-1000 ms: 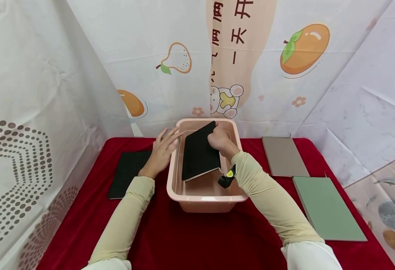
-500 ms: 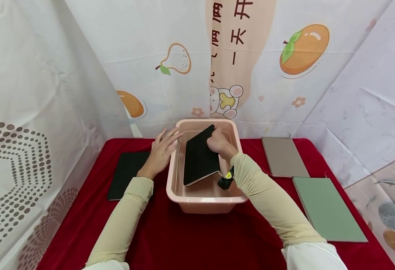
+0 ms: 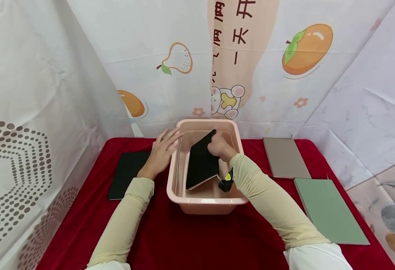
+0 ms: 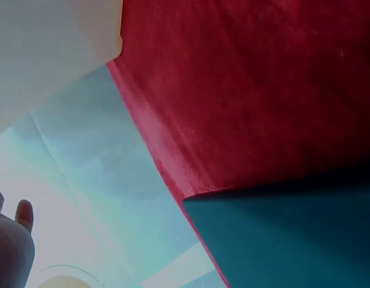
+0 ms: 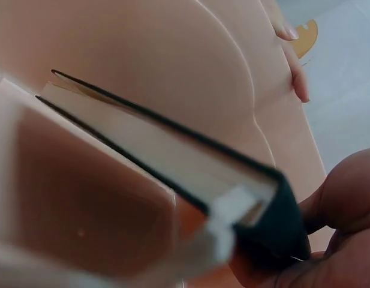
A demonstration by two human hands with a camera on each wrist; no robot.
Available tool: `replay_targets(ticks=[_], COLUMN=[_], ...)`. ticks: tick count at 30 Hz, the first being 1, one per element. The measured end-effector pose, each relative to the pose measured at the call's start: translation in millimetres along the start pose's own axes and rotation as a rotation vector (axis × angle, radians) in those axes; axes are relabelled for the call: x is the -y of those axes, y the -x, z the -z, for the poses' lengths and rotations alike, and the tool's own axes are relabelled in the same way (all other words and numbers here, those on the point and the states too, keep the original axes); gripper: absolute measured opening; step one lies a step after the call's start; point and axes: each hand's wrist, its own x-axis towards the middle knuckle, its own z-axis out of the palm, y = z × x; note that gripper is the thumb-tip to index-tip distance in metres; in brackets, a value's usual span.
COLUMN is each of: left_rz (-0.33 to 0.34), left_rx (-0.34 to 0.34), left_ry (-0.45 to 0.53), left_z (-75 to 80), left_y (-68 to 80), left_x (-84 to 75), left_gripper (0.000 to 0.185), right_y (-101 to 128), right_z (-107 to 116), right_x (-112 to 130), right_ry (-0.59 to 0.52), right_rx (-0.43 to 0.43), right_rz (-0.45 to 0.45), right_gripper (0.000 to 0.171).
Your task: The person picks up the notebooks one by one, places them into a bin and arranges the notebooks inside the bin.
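A pink plastic tub (image 3: pixel 204 202) stands in the middle of the red cloth. My right hand (image 3: pixel 217 145) grips the far corner of a black notebook (image 3: pixel 201 164) inside the tub, the book tilted with its near end low. In the right wrist view the notebook (image 5: pixel 173 162) shows its cream page edge against the tub's inner wall (image 5: pixel 173 54), my fingers (image 5: pixel 346 204) curled round its corner. My left hand (image 3: pixel 161 150) rests with straight fingers on the tub's left rim. A second black notebook (image 3: pixel 126 176) lies flat left of the tub, under my left forearm.
A brown notebook (image 3: pixel 285 157) and a green notebook (image 3: pixel 329 210) lie flat on the red cloth (image 3: pixel 190 240) to the right of the tub. White printed sheets (image 3: pixel 170 63) close the space at the back and on both sides. The left wrist view shows red cloth (image 4: pixel 244 90) and a dark cover (image 4: pixel 292 240).
My right hand has lowered the black notebook deeper into the tub, its near end dropping towards the bottom. The left hand has stayed on the rim.
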Motion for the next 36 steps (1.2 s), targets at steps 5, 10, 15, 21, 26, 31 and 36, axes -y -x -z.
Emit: replay_targets(ticks=[5, 10, 15, 21, 26, 31, 36], left_rz=[0.003, 0.006, -0.001, 0.004, 0.019, 0.014, 0.007], left_rx=[0.004, 0.004, 0.0, 0.009, 0.013, 0.004, -0.004], left_ry=[-0.003, -0.004, 0.007, 0.001, 0.015, 0.028, 0.035], left_z=[-0.8, -1.6, -1.9, -3.9, -3.9, -2.6, -2.3], left_y=[-0.2, -0.6, -0.8, -0.3, 1.2, 1.0, 0.9], left_x=[-0.9, -0.1, -0.7, 0.8, 0.3, -1.2, -1.7], left_gripper=[0.046, 0.047, 0.047, 0.047, 0.046, 0.046, 0.046], right_y=[-0.9, -1.2, -1.5, -4.6, -4.2, -5.2, -7.5], right_z=[-1.9, -1.6, -1.4, -4.1, -5.2, -3.9, -2.5], right_x=[-1.4, -1.1, -0.2, -3.0, -2.5, 1.0, 4.3], right_ry=[0.013, 0.014, 0.004, 0.055, 0.117, 0.281, 0.49], right_rx=[0.022, 0.043, 0.074, 0.084, 0.083, 0.119, 0.136], right_rz=[-0.017, -0.036, -0.057, -0.07, -0.067, -0.07, -0.092], right_gripper=[0.076, 0.077, 0.078, 0.078, 0.077, 0.074, 0.07])
